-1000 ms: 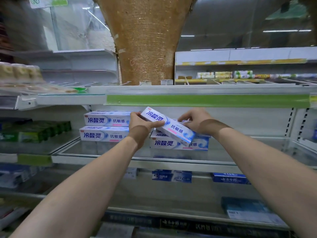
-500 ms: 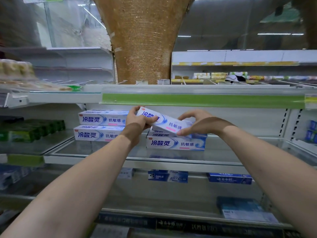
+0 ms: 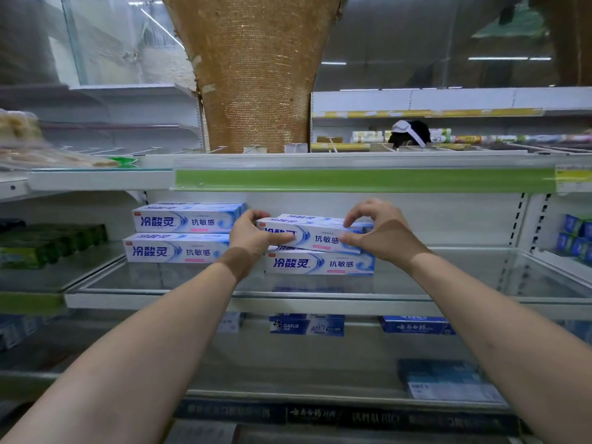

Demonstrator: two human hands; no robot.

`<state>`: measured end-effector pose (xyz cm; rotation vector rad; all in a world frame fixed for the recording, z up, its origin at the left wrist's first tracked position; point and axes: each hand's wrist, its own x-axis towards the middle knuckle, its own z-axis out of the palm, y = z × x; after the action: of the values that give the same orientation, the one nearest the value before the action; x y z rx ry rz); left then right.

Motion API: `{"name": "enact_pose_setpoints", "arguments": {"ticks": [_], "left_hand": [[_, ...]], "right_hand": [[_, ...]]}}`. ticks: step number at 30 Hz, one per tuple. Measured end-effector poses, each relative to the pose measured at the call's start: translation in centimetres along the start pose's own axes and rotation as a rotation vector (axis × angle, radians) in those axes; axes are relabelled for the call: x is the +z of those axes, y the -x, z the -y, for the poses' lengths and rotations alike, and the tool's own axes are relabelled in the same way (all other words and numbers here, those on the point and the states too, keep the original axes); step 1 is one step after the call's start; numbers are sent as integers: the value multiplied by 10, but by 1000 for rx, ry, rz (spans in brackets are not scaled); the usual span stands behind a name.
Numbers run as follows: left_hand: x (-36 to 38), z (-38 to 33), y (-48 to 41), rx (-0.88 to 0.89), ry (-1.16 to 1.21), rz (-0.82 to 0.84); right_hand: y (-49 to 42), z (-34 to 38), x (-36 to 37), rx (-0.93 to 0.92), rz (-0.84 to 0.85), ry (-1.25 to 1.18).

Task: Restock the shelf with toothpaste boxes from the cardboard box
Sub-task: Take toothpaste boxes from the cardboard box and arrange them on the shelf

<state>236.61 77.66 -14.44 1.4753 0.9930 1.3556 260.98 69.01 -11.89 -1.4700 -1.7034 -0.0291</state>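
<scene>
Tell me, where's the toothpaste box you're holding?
Head view, glass shelf: the toothpaste box is held between left hand and right hand, over a second box, right of the two-box stack.

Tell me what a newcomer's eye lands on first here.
First, the hands at the centre: the left hand and right hand grip a toothpaste box by its ends, on top of a lower box on the glass shelf. Next, the matching stack of two to their left, and the woven brown column rising behind.

Both hands, left hand (image 3: 251, 240) and right hand (image 3: 381, 237), hold a toothpaste box (image 3: 315, 237) (slightly tilted) atop another box (image 3: 320, 263)
</scene>
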Motion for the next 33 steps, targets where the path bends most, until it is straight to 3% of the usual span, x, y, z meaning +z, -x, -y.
{"name": "enact_pose_setpoints", "arguments": {"ticks": [6,9,12,23,33], "left_hand": [[5,4,-5,-68,4,47],[8,6,-9,-100,-31,72],[13,7,-14,-105,-113,60],[11,17,-33,-60,-148,-19],[19,8,-51,-104,-122,72]], "right_hand": [[6,-10,2,311,-47,24],[4,-14,6,496,-161,-92],[0,-15,16,452,-213,-176],[-30,-29,29,417,-149,-272],[-47,-53,27,498,-187,-406]]}}
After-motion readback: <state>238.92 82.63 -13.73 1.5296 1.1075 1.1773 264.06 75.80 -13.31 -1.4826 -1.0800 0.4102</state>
